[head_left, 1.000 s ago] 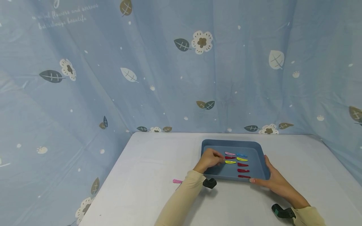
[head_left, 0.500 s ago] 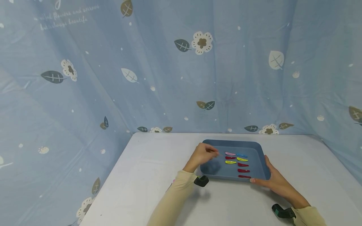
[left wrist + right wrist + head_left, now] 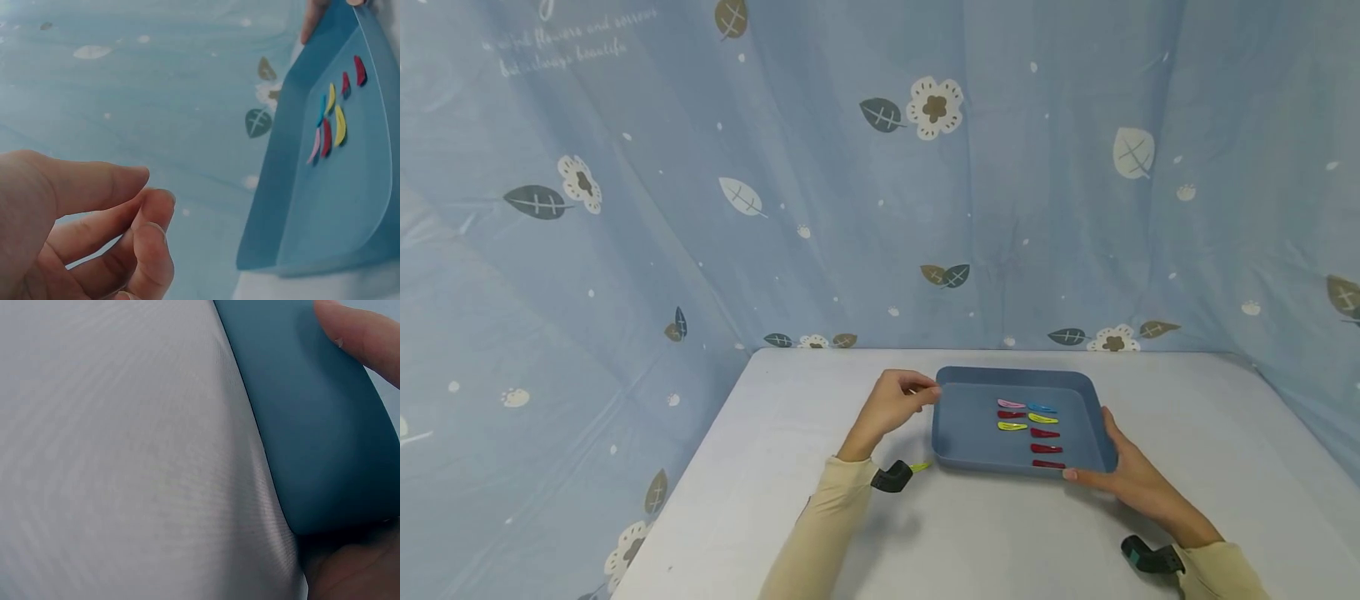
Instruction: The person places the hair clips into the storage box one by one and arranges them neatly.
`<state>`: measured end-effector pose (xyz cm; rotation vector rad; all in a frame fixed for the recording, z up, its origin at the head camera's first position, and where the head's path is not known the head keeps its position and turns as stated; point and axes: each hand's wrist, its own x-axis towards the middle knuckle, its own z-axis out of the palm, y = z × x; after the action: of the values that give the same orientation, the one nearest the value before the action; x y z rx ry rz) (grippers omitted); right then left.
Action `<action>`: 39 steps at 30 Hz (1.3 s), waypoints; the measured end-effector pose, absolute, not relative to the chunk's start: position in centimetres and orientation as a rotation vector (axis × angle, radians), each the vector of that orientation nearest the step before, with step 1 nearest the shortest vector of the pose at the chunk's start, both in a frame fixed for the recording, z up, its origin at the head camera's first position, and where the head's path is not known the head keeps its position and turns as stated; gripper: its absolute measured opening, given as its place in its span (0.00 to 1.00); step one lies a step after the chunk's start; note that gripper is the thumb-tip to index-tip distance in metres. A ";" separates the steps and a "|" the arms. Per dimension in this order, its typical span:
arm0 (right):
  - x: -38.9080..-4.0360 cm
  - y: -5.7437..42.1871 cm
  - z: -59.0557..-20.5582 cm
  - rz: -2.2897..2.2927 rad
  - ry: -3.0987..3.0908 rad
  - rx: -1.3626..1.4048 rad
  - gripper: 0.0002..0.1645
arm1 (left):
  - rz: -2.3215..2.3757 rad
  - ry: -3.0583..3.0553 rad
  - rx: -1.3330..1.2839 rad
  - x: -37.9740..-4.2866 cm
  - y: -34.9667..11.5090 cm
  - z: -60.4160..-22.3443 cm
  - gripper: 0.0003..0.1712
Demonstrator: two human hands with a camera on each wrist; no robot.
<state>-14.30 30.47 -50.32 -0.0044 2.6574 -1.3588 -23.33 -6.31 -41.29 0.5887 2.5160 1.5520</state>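
A blue-grey tray (image 3: 977,450) lies on the white table, holding snap hair clips in two columns. The left column runs pink (image 3: 1011,403), red (image 3: 1011,414), then yellow (image 3: 1012,426). In the right column are a blue clip, a yellow clip (image 3: 1042,418) and several red ones (image 3: 1047,448). My left hand (image 3: 887,406) hovers by the tray's left edge, fingers loosely bent; the left wrist view shows nothing between thumb (image 3: 106,184) and fingertips. My right hand (image 3: 1138,483) grips the tray's near right corner, thumb (image 3: 362,334) against its wall.
A yellow hair clip (image 3: 920,467) lies on the table (image 3: 985,542) beside the left wrist's black camera (image 3: 892,477), which partly covers it. The left sleeve (image 3: 816,525) hides some of the table. A patterned blue curtain (image 3: 1037,208) hangs behind.
My left hand has moved left from over the clips to outside the tray's left edge. A yellow clip on the table has come into view. My right hand stays on the tray.
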 end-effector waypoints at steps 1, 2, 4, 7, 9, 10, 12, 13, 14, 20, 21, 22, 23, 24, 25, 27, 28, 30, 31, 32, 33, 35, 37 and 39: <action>-14.3 30.5 -50.3 -1.364 2.657 -0.005 0.82 | 1.547 2.529 0.585 -23.3 -6.6 -41.2 0.13; -14.3 30.4 -50.3 -1.368 2.655 -0.007 0.82 | 1.543 2.541 0.580 -23.2 -6.9 -41.2 0.12; -14.3 30.4 -50.3 -1.376 2.655 -0.007 0.82 | 1.544 2.559 0.572 -23.0 -7.4 -41.1 0.12; -14.4 30.4 -50.2 -1.381 2.647 -0.012 0.82 | 1.544 2.576 0.545 -22.7 -8.1 -41.2 0.10; -14.4 30.4 -50.2 -1.367 2.650 -0.004 0.82 | 1.547 2.582 0.533 -22.6 -8.5 -41.4 0.10; -14.4 30.5 -50.2 -1.360 2.650 -0.001 0.82 | 1.546 2.585 0.527 -22.5 -8.7 -41.6 0.10; -14.5 30.5 -50.1 -1.340 2.657 0.004 0.82 | 1.538 2.592 0.513 -22.3 -9.0 -41.9 0.09; -14.6 30.5 -50.1 -1.332 2.660 0.005 0.82 | 1.532 2.595 0.507 -22.3 -9.1 -42.1 0.09; -14.6 30.5 -50.1 -1.323 2.666 0.006 0.82 | 1.528 2.595 0.501 -22.2 -9.2 -42.3 0.09; -14.6 30.5 -50.1 -1.315 2.669 0.009 0.82 | 1.468 2.593 0.465 -21.9 -9.7 -43.7 0.09; -14.6 30.5 -50.1 -1.317 2.669 0.009 0.81 | 1.456 2.593 0.464 -21.8 -9.8 -43.9 0.09; -14.6 30.4 -50.1 -1.318 2.670 0.007 0.81 | 1.443 2.591 0.465 -21.8 -10.0 -44.1 0.09; -14.7 30.4 -50.1 -1.322 2.669 0.005 0.81 | 1.433 2.588 0.467 -21.7 -10.1 -44.3 0.09; -14.7 30.4 -50.2 -1.328 2.667 0.002 0.81 | 1.422 2.584 0.463 -21.7 -10.2 -44.5 0.09; -14.7 30.4 -50.2 -1.329 2.666 0.000 0.81 | 1.410 2.580 0.467 -21.7 -10.3 -44.7 0.09; -14.7 30.3 -50.3 -1.330 2.665 -0.001 0.81 | 1.377 2.580 0.470 -21.7 -10.5 -45.1 0.08; -14.7 30.2 -50.3 -1.329 2.663 0.000 0.81 | 1.362 2.580 0.473 -21.7 -10.6 -45.2 0.08; -14.7 30.2 -50.3 -1.321 2.664 0.005 0.81 | 1.323 2.589 0.480 -21.7 -10.8 -45.4 0.08; -14.7 30.2 -50.3 -1.316 2.665 0.008 0.81 | 1.303 2.595 0.485 -21.8 -10.8 -45.5 0.08; -14.7 30.3 -50.3 -1.312 2.667 0.010 0.81 | 1.287 2.599 0.494 -21.8 -10.9 -45.5 0.08; -14.7 30.3 -50.3 -1.309 2.668 0.013 0.81 | 1.269 2.605 0.497 -21.8 -10.9 -45.5 0.08; -14.6 30.4 -50.2 -1.311 2.666 0.012 0.81 | 1.236 2.609 0.507 -21.9 -11.0 -45.6 0.08; -14.6 30.5 -50.2 -1.315 2.662 0.012 0.81 | 1.215 2.600 0.512 -21.9 -11.0 -45.6 0.09; -14.5 30.5 -50.2 -1.314 2.659 0.012 0.81 | 1.193 2.591 0.509 -21.9 -10.9 -45.6 0.09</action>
<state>-14.50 30.52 -50.17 0.0123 2.6593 -1.3138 -21.91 -10.94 -45.62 0.5088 2.5906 1.1929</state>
